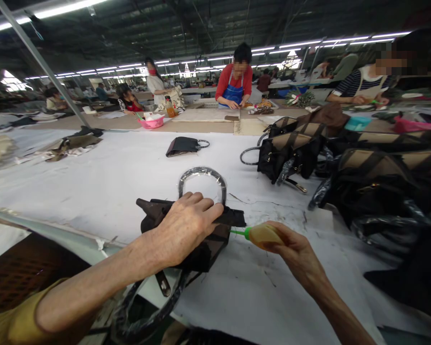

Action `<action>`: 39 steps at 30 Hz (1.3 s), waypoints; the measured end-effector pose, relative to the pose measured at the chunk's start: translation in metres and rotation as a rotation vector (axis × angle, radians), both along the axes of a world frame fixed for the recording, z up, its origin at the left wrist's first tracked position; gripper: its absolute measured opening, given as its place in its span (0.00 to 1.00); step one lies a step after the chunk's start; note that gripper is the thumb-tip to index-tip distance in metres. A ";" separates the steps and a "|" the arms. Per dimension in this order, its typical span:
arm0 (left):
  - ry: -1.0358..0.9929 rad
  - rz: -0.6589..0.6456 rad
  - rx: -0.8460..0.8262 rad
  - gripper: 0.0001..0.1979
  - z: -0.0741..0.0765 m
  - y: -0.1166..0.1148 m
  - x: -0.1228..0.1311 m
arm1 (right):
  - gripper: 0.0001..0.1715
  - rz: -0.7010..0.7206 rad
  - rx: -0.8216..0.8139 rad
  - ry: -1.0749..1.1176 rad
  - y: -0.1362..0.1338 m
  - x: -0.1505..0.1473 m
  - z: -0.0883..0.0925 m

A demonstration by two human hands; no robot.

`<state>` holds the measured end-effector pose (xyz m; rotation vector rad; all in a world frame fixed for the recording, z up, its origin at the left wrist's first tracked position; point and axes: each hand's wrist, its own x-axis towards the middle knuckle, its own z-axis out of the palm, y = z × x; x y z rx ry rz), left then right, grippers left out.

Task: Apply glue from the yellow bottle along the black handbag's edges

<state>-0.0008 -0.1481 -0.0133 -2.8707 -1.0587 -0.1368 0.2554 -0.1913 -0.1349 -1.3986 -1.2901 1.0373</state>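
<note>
A black handbag (210, 254) lies in front of me at the table's near edge, one plastic-wrapped handle (202, 171) pointing away and another (143, 326) hanging toward me. Across the top of the bag rests my left hand (192, 215), its fingers bent over the dark upper edge and gripping it. My right hand (290, 242) is wrapped round a small squeeze bottle (266, 235) of yellowish liquid with a green nozzle. The nozzle tip points left and is close to the bag's right edge; whether it touches cannot be made out.
Several black and tan handbags (290, 148) crowd the right side of the white-covered table (104, 187). A small dark bag piece (183, 146) with a handle lies further back. Beyond are a pink basin (151, 121) and co-workers, one in a blue apron (231, 91). A slanted metal pole (45, 64) rises at left.
</note>
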 end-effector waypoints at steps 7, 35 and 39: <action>-0.058 0.058 -0.032 0.07 -0.002 -0.001 0.000 | 0.17 0.031 -0.038 0.019 -0.004 -0.006 -0.002; -0.113 0.078 -0.037 0.05 -0.014 0.004 0.002 | 0.18 0.021 -0.097 0.072 -0.012 -0.008 -0.005; -0.222 0.067 -0.038 0.07 -0.026 -0.007 -0.005 | 0.17 0.072 -0.121 0.090 -0.011 -0.008 -0.003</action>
